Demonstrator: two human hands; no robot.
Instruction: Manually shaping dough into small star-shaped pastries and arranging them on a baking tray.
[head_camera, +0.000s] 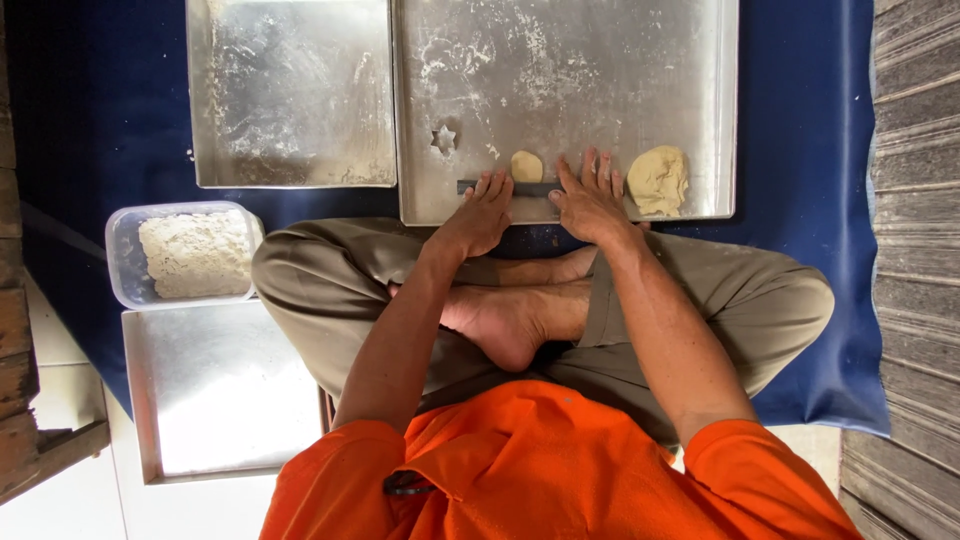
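Note:
I sit cross-legged before a floured metal tray (570, 60). My left hand (480, 212) and my right hand (590, 198) both press down on a dark rolling rod (530, 188) that lies across the tray's near edge. A small flattened piece of dough (527, 165) lies just beyond the rod, between the two hands. A bigger lump of dough (657, 180) rests to the right of my right hand. A star-shaped metal cutter (443, 139) stands on the tray, to the left of my left hand.
A second metal tray (290, 90) lies at the far left on the blue mat (810, 200). A clear plastic tub of flour (195, 252) sits by my left knee, with a third metal tray (215, 390) nearer me. Wooden planks (915, 250) run along the right.

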